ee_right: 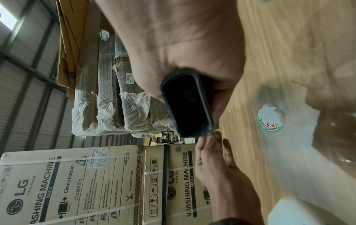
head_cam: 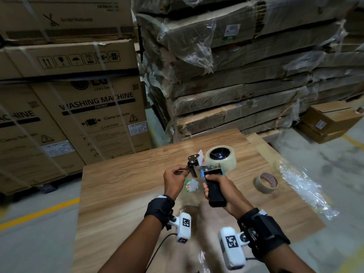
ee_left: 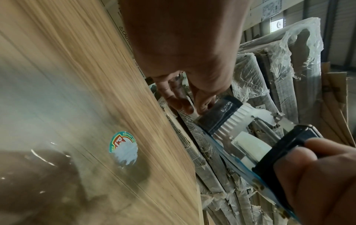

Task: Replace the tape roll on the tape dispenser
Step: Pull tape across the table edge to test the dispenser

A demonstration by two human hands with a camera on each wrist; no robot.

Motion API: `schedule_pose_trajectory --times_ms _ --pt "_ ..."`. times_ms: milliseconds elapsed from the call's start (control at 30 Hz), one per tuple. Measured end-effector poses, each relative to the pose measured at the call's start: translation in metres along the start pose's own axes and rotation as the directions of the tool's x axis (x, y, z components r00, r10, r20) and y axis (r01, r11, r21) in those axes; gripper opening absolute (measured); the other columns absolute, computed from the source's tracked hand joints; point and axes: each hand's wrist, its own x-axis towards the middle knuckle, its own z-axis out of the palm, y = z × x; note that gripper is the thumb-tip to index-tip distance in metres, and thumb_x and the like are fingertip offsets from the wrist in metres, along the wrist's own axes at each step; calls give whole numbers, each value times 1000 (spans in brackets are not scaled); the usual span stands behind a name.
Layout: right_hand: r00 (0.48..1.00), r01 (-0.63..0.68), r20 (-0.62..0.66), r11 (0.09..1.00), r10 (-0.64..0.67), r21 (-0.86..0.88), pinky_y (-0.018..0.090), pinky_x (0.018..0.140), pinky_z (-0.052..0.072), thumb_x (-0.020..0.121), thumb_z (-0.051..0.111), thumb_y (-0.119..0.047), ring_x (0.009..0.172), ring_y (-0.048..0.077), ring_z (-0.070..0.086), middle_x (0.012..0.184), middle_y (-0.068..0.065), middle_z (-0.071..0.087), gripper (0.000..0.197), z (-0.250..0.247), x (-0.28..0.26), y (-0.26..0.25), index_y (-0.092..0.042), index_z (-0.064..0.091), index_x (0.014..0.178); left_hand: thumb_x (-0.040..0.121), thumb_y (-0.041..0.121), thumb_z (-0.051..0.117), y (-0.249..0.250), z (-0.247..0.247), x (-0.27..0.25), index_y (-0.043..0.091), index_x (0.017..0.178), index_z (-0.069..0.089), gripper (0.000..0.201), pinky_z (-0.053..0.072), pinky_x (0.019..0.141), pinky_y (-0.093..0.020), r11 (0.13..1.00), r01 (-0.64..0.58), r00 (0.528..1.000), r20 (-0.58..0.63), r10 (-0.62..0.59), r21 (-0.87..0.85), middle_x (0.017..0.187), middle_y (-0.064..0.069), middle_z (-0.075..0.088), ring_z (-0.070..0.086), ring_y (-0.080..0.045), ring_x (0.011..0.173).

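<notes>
A wood-grain table top (head_cam: 122, 186) with a smooth finish. The tape dispenser (head_cam: 211, 174) has a matt black plastic handle and shiny metal frame. Its clear tape roll (head_cam: 221, 160) looks glossy. Behind, cardboard boxes (head_cam: 82, 115) and crinkled plastic wrap (head_cam: 199, 52).

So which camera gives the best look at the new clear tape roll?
The head view: the clear tape roll shows whole, mounted on the dispenser. The left wrist view catches only the dispenser's front parts; the right wrist view shows just the handle's end.
</notes>
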Motion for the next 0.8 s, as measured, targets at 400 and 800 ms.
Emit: schedule_pose_trajectory --times_ms 400,800 --pt "1000 13 9 999 -13 41 28 43 49 92 62 -4 50 21 54 70 16 58 12 -27 18 -32 3 58 100 78 -21 60 6 44 7 -5 115 71 42 56 80 -17 993 115 987 117 -113 -5 110 -12 74 71 1 86" --pt "978 -146 173 974 116 173 20 39 48 97 54 -8 43 14 54 63 11 56 6 -46 32 -52 -2 53 96 89 3 70 11 51 13 6 94 74 7 55 76 -29 925 257 966 106 -237 -279 95 -8 74 66 -18 83"
